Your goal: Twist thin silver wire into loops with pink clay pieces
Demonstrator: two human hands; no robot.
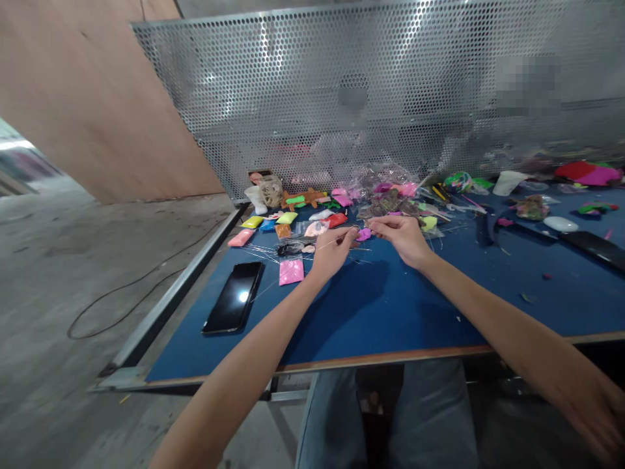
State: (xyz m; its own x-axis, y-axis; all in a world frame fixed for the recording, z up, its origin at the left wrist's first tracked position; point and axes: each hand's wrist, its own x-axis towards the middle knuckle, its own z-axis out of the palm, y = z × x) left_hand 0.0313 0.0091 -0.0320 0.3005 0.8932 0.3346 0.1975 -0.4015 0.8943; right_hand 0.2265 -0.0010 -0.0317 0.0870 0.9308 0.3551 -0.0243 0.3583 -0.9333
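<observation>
Over the blue table, my left hand is closed in a pinch on a thin wire, which slants down toward the phone. Close by, my right hand is also pinched, its fingertips almost meeting those of the left. What lies between the right fingertips is too small to make out. A lump of purple clay shows in the gap between the hands; whether it is touched, I cannot tell. Left of my left hand are a pink clay packet and several loose thin wires.
A black phone lies at the left. Clay packets, including a yellow one, and plastic bags crowd the back before a perforated metal screen. At right are a white oval piece and a dark phone-like object.
</observation>
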